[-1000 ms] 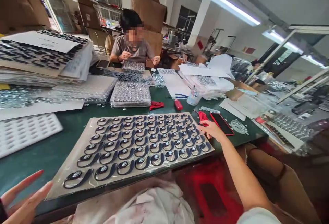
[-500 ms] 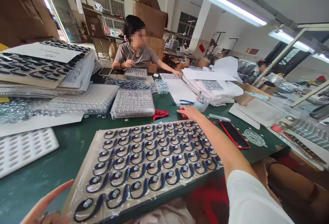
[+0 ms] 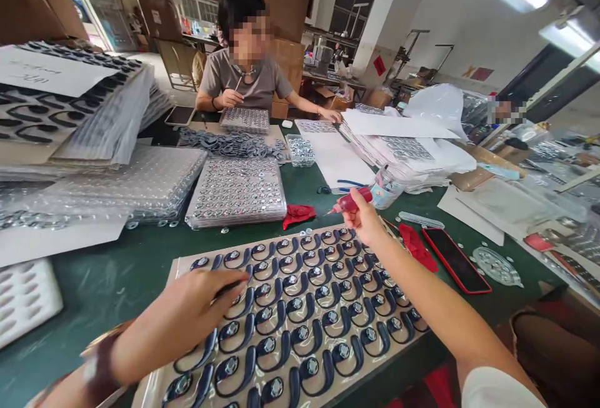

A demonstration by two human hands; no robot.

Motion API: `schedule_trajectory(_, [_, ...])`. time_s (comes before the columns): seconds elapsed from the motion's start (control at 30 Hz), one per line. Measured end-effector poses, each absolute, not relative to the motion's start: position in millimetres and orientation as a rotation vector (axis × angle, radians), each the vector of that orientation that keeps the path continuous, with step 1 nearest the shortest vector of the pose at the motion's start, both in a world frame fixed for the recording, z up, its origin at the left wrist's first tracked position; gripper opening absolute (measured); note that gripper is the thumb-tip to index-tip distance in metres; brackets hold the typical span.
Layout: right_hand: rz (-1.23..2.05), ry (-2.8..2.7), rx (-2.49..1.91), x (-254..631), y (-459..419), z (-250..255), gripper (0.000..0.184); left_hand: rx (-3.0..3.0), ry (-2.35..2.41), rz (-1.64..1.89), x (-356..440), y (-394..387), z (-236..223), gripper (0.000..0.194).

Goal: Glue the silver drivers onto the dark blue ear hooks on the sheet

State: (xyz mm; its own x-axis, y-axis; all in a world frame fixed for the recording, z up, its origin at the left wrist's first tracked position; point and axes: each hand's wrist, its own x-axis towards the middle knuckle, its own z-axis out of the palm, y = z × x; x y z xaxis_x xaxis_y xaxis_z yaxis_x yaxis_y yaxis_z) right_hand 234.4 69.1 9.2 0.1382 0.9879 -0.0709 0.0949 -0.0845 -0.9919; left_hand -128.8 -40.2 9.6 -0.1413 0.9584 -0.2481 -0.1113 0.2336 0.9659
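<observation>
My right hand is wrapped round a small red squeeze bottle, its thin needle tip pointing left above the green table. Below it lies a brown card tray under clear film, bearing rows of dark ear-hook-shaped pieces, each with a round silvery part. My left hand reaches over the tray's left side, fingers stretched right and thumb a little apart. Dark ear-hook pieces show at its fingertips; whether they touch one is unclear.
Across the table a person holds a thin stick beside grey parts. Stacked clear trays, a red cloth, a cup and a red-edged phone surround the work. A white foam tray lies left.
My right hand has lifted the red squeeze bottle from the table and turned it. My left hand has moved from the tray's lower left corner over its pieces. The view has shifted.
</observation>
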Motion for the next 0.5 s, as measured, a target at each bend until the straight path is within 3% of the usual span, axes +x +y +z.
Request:
schedule_trajectory(0.13, [1.296,-1.017,-1.329,224.9,60.4,16.4,0.061,1.310,1.354,0.940,-61.5,12.0,11.1,0.008])
schedule_trajectory(0.27, [1.325,-0.941,-1.331,231.8,41.7,15.5,0.055,1.661,1.433,0.747,-27.8,37.1,1.9,0.017])
schedule_trajectory(0.37, [1.172,-0.880,-1.352,255.3,26.2,16.2,0.052,1.904,1.499,0.568,-19.0,48.8,1.8,0.018])
schedule_trajectory(0.5, [0.730,-0.777,-1.382,317.1,-5.3,23.7,0.052,2.228,1.435,0.295,2.0,55.6,12.3,0.024])
